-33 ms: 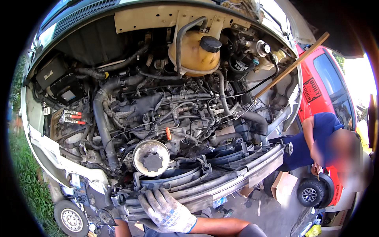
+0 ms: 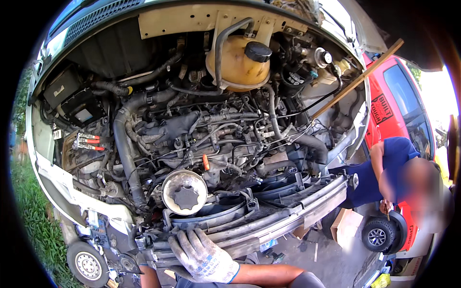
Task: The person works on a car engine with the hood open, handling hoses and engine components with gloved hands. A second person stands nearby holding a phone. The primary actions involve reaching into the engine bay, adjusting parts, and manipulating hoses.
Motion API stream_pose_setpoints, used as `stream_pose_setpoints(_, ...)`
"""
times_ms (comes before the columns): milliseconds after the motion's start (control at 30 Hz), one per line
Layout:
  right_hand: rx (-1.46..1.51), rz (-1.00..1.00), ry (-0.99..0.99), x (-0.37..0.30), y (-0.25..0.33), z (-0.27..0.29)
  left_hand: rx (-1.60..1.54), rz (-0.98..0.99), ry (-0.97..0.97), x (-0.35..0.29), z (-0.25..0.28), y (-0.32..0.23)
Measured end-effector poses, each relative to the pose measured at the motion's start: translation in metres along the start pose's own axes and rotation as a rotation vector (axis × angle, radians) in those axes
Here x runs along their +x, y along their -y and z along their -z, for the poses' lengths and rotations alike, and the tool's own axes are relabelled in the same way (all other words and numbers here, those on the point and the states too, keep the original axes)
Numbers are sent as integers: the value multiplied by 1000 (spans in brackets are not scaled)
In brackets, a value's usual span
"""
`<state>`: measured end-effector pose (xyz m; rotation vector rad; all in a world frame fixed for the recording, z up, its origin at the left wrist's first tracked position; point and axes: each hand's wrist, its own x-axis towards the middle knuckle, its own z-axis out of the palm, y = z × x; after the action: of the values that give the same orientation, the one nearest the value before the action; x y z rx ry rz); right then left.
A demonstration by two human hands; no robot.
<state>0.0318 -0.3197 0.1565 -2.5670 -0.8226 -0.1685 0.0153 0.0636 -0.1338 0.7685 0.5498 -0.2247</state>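
My right hand [image 2: 205,257], in a whitish knit glove with blue print, lies over the top edge of the radiator assembly [image 2: 283,218] at the front of an open engine bay. Its fingers curl over the edge, with the thumb side hidden. My left forearm [image 2: 149,277] shows in part at the lower edge, and the left hand is hidden below the front frame. Just behind the right hand sits a pale round cup [image 2: 166,189] with a dark star-shaped middle. Beyond it is the engine [image 2: 211,129], where a small orange handle [image 2: 206,162] stands up.
A yellowed coolant tank [image 2: 235,62] with a black cap is at the back. A wooden stick [image 2: 357,79] leans at the right. A co-worker in dark blue [image 2: 396,149] bends beside a red vehicle [image 2: 394,105]. A loose wheel [image 2: 88,265] lies at lower left; a cardboard box [image 2: 346,223], lower right.
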Motion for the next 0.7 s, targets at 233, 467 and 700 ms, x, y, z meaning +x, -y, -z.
stream_pose_setpoints(233, -109, 83, -1, 3, -6, -7, 293, -149, -218, -35, -37, 6)
stream_pose_setpoints(467, -67, 76, 6, 13, -6, -9, 622, -290, -274, -44, -53, 9)
stream_pose_setpoints(700, -74, 74, 9, 24, -3, -5, 122, -115, -274, -36, -71, 4)
